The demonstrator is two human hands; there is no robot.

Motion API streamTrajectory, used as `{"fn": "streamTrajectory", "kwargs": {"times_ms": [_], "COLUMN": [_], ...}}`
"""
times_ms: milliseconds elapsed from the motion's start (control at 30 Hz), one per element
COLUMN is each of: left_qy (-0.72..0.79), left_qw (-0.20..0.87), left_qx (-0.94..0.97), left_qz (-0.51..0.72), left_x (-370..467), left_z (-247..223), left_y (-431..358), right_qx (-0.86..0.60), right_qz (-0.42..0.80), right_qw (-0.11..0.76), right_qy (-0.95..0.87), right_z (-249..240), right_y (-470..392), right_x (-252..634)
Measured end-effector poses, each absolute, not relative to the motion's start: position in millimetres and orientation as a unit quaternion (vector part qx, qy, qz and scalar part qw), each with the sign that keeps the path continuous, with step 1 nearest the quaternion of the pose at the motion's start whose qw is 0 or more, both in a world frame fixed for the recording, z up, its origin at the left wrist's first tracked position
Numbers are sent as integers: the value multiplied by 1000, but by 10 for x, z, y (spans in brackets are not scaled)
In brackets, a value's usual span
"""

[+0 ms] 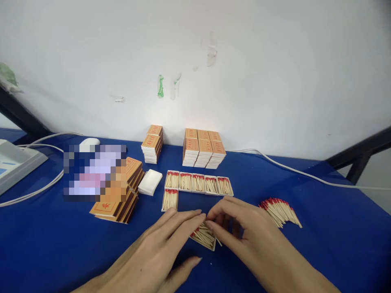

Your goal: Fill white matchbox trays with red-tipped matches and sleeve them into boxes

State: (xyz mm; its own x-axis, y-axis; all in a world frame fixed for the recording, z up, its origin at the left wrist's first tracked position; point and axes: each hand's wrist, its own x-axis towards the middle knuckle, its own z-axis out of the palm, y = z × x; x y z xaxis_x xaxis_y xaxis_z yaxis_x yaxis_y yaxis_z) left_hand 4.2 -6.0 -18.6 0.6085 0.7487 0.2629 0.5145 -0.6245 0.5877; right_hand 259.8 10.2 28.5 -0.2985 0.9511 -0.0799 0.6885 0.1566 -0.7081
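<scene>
Between my hands, a small white tray of matches (204,237) lies tilted on the blue table, its far part hidden by my fingers. My left hand (165,240) reaches over its left side, fingers stretched out and thumb apart. On the other side my right hand (241,228) has thumb and forefinger pinched at the tray's far edge; whatever is in the pinch cannot be made out. A loose match (219,243) pokes out beside the tray's right edge. Just beyond, a filled matchbox tray (170,200) sits below a row of several more filled trays (198,183).
A heap of red-tipped matches (281,211) lies to the right. White empty-looking trays (150,182) are stacked beside orange matchbox sleeves (106,206). Closed matchboxes stand in two stacks, left (152,142) and right (198,147), near the wall. White cables (293,175) cross the table.
</scene>
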Motion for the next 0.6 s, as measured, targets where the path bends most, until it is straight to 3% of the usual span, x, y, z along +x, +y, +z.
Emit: {"fn": "streamTrajectory", "kwargs": {"times_ms": [233, 600], "left_qy": [364, 343], "left_qw": [280, 324], "left_qx": [850, 827], "left_qz": [259, 305], "left_x": [46, 35], "left_z": [-184, -252], "left_y": [-52, -12], "right_qx": [-572, -556], "right_qz": [406, 353], "right_qw": [104, 117], "right_qy": [-705, -743], "right_z": [269, 304], "right_y": [124, 38], "right_x": [2764, 2861]}}
